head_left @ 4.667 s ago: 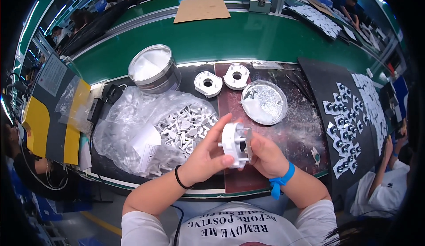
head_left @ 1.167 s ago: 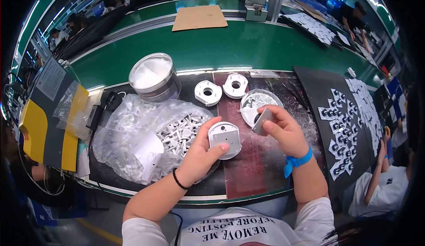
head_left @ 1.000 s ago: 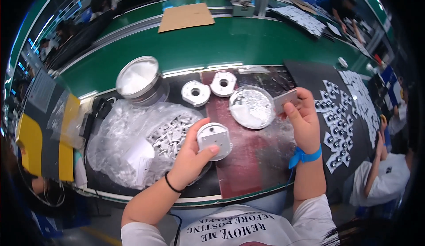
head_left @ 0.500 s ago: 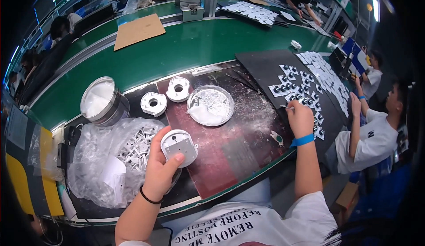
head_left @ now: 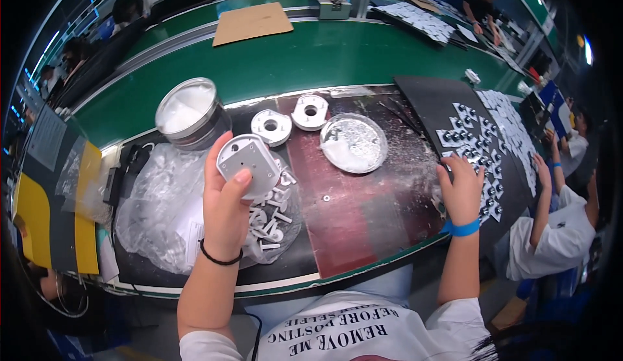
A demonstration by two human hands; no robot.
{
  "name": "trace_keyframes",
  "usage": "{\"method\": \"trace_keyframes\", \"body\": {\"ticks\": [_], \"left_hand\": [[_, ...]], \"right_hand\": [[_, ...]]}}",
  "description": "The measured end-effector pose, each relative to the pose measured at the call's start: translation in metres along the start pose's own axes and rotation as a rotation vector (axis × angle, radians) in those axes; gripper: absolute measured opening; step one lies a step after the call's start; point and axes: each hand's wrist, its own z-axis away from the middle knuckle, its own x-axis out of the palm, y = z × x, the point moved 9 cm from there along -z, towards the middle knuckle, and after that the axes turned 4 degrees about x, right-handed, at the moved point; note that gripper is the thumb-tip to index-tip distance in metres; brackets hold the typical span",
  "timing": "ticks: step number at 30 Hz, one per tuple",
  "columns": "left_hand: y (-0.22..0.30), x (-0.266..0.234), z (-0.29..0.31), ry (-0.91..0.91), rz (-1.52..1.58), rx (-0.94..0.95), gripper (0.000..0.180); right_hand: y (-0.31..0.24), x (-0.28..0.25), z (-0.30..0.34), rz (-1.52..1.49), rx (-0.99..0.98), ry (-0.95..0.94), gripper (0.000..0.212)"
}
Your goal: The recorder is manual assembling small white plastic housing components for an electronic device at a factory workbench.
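In my left hand (head_left: 224,199) is a round white plastic housing (head_left: 258,174), its flat face with small holes turned up and my thumb pressed on it. Below the housing lie loose white plastic T-shaped pieces (head_left: 272,221), spilling from a clear plastic bag (head_left: 152,211). My right hand (head_left: 462,192) is at the near left edge of a group of white pieces with black round parts (head_left: 483,147). Its fingers are apart, with nothing visible between them; the fingertips partly cover the nearest pieces.
Two white ring-shaped housings (head_left: 271,127) sit beside a shallow round dish (head_left: 383,156) holding white material. A tub of white paste (head_left: 188,111) stands behind the bag. A black board (head_left: 415,95) carries the pieces at right. Another person (head_left: 551,231) works at far right.
My right hand has gone from pinching a small thin piece to spread fingers, still by the pieces. My left hand keeps the housing and has shifted over the T-shaped pieces. My view has turned left.
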Motion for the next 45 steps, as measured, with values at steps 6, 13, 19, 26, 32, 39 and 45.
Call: {"method": "trace_keyframes", "body": {"ticks": [6, 13, 19, 26, 32, 39, 45], "left_hand": [[0.007, -0.015, -0.004, 0.059, 0.018, 0.041, 0.056], [0.004, -0.017, -0.006, 0.068, 0.04, 0.046, 0.057], [-0.008, -0.017, -0.005, 0.038, 0.006, 0.01, 0.058], [-0.016, -0.01, -0.004, -0.002, 0.039, -0.042, 0.058], [-0.017, -0.013, -0.002, 0.027, 0.034, -0.032, 0.058], [-0.02, -0.012, -0.003, 0.028, -0.098, -0.017, 0.06], [-0.021, -0.006, -0.001, 0.014, 0.003, -0.092, 0.06]], "right_hand": [[-0.169, 0.003, 0.027, -0.577, -0.58, -0.368, 0.015], [-0.248, 0.026, 0.047, -0.63, -0.816, -0.395, 0.027], [-0.254, 0.065, 0.039, -0.687, -0.683, -0.456, 0.025], [-0.26, 0.057, 0.04, -0.663, -0.857, -0.385, 0.024], [-0.264, 0.064, 0.056, -0.693, -0.851, -0.522, 0.019], [-0.251, 0.055, 0.048, -0.616, -0.864, -0.482, 0.012], [-0.213, 0.019, 0.013, -0.743, -0.785, -0.375, 0.013]]}}
